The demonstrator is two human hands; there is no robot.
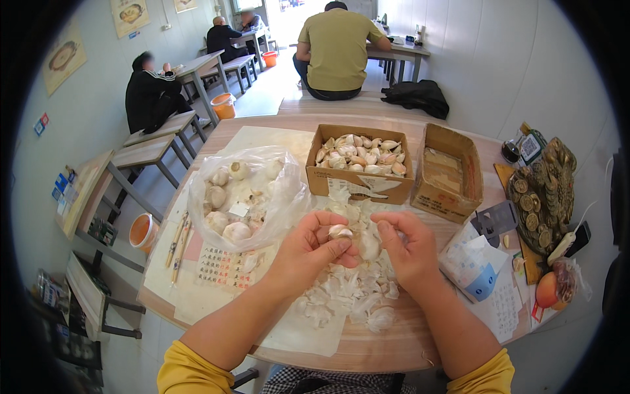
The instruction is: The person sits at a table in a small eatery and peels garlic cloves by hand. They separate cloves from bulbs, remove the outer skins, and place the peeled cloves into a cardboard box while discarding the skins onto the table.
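Observation:
Above the middle of the table, my left hand (320, 246) grips a partly peeled piece of garlic (339, 231) between thumb and fingers. My right hand (408, 246) hovers just to its right, thumb and forefinger close together; whether a scrap of skin is between them is unclear. Papery garlic skins (344, 295) lie heaped below both hands. Beyond them, a cardboard box (362, 188) holds many separated garlic cloves (362, 152). To the left, an opened clear plastic bag (295, 197) contains several whole garlic bulbs (237, 231).
A second cardboard box (445, 199) stands right of the cloves. Farther right are a tissue pack (475, 268), a bronze-coloured coin-covered figurine (541, 192) and a bagged fruit (547, 289). Two patterned sticks (179, 246) lie at left. A person (337, 54) sits ahead, facing away.

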